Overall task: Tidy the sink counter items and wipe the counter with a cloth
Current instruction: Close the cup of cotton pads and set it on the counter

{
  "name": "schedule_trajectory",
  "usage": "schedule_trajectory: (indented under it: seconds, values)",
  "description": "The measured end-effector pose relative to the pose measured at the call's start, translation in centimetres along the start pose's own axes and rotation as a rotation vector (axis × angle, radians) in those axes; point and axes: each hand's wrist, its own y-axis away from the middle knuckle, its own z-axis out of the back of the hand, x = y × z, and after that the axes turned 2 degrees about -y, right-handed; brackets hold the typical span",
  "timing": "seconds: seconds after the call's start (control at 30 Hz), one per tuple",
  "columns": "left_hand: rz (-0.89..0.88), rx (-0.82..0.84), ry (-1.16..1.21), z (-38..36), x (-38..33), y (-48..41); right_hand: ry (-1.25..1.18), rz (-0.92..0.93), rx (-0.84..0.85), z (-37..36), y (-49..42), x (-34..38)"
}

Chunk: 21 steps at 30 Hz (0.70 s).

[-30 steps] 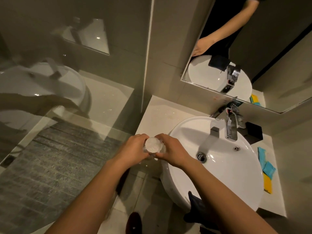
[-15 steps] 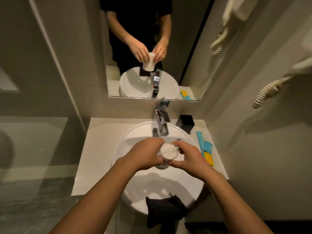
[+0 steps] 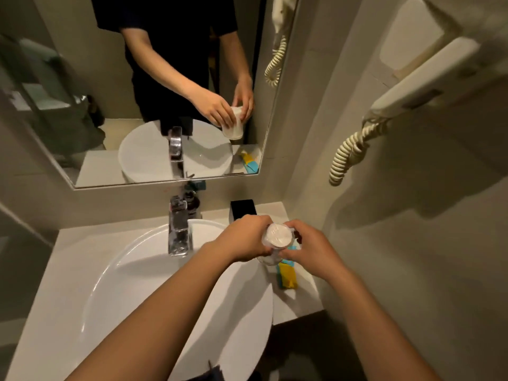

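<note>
Both hands hold a small clear cup with a white cover [image 3: 278,239] above the right side of the counter. My left hand [image 3: 244,239] grips it from the left and my right hand [image 3: 310,248] from the right. Under the cup, yellow and blue packets [image 3: 287,276] lie on the beige counter [image 3: 297,303], partly hidden by my hands. The white round basin [image 3: 115,292] fills the counter's middle, with a chrome tap [image 3: 178,232] at its back. A dark cloth [image 3: 211,373] hangs over the basin's front rim, mostly out of frame.
A black box [image 3: 243,209] stands at the counter's back right corner. A dark bottle [image 3: 193,203] sits behind the tap. The mirror [image 3: 154,105] above reflects my hands and the cup. A wall hairdryer with coiled cord [image 3: 354,149] hangs on the right wall.
My view swung right from the shower glass to the mirror. Both hands carried the cup from the counter's left side, across the basin, to above the packets on the right.
</note>
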Motion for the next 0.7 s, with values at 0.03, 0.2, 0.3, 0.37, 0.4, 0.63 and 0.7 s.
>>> schedule_trajectory:
  seconds: [0.03, 0.2, 0.3, 0.37, 0.4, 0.63, 0.7]
  values:
    - [0.012, -0.005, 0.004, 0.0, 0.0, -1.4, 0.001, -0.01, -0.009, 0.3, -1.2, -0.4]
    - [0.048, -0.043, 0.044, -0.2, 1.1, -7.9, -0.048, -0.036, -0.09, 0.7, -7.1, -1.6]
    - [0.051, -0.068, 0.048, -0.5, 2.6, -11.5, -0.053, -0.051, -0.144, 0.5, -10.4, -2.3]
    - [0.048, -0.071, 0.061, -0.7, 3.6, -13.7, -0.052, -0.062, -0.19, 0.0, -12.4, -3.0]
    - [0.046, -0.066, 0.064, -1.0, 4.0, -14.7, -0.049, -0.066, -0.209, -0.2, -13.2, -3.4]
    - [0.047, -0.021, 0.011, -4.3, 6.8, -20.7, 0.021, -0.141, -0.295, -2.9, -18.5, -7.6]
    - [0.077, -0.003, -0.005, -5.3, 7.7, -21.7, 0.016, -0.155, -0.294, -4.0, -19.5, -8.5]
